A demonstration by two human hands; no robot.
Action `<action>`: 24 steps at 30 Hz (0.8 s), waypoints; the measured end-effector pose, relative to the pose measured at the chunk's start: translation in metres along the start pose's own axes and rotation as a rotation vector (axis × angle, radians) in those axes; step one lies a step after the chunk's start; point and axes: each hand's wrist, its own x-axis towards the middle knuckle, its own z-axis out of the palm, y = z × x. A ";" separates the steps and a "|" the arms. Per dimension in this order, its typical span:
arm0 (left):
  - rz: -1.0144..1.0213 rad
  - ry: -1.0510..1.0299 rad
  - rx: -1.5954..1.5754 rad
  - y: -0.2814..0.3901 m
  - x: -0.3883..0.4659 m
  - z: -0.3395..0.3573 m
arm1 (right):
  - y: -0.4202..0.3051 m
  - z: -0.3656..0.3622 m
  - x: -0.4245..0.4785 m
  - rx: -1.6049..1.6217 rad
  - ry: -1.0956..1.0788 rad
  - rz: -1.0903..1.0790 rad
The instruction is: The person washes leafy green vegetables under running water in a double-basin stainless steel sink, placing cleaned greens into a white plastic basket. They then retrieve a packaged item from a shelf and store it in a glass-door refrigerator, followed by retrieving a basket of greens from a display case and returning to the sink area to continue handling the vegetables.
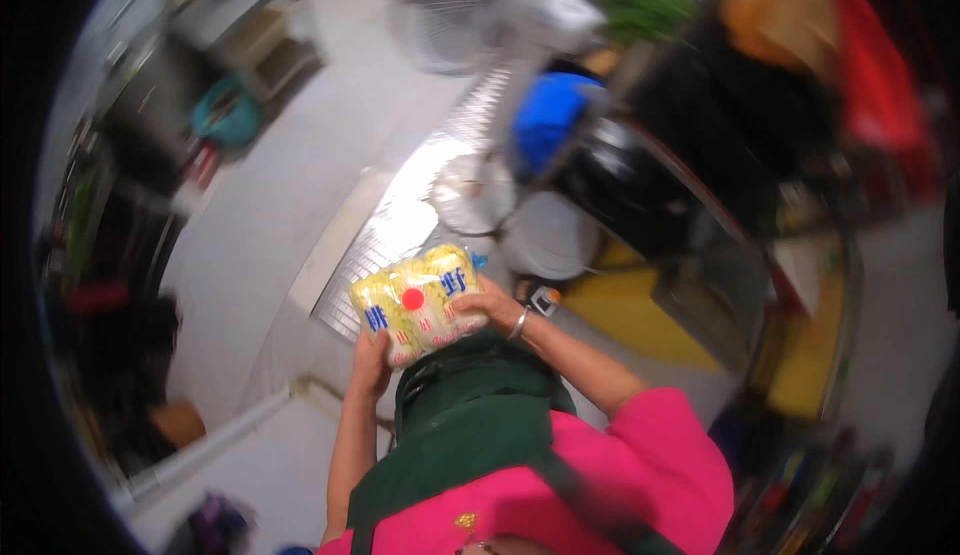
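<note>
Between my two hands is a clear plastic package (415, 307) of pale yellow food, bearing blue and red printing and a red dot. My left hand (373, 360) grips its lower left corner, thumb on the front. At its right side my right hand (487, 304) holds on with the thumb across the front; a bangle (518, 324) circles that wrist. The package is in front of my green apron (480, 412), above the floor. What exactly the food is, I cannot tell.
Beyond the package lies a shiny metal floor grating (397, 217). White round containers (551, 236), a blue bag or cover (551, 119) and a fan (450, 14) stand ahead to the right. A teal basin (226, 112) is at the left, a yellow surface (637, 315) at the right.
</note>
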 end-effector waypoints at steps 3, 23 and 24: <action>-0.184 -0.098 0.266 -0.015 -0.015 0.030 | 0.030 -0.039 -0.116 0.160 0.343 -0.099; -0.483 -0.319 0.825 -0.077 0.056 0.206 | -0.017 -0.415 -0.386 0.518 1.199 -0.496; -0.459 -0.289 0.813 -0.077 0.057 0.211 | -0.029 -0.420 -0.372 0.533 1.130 -0.443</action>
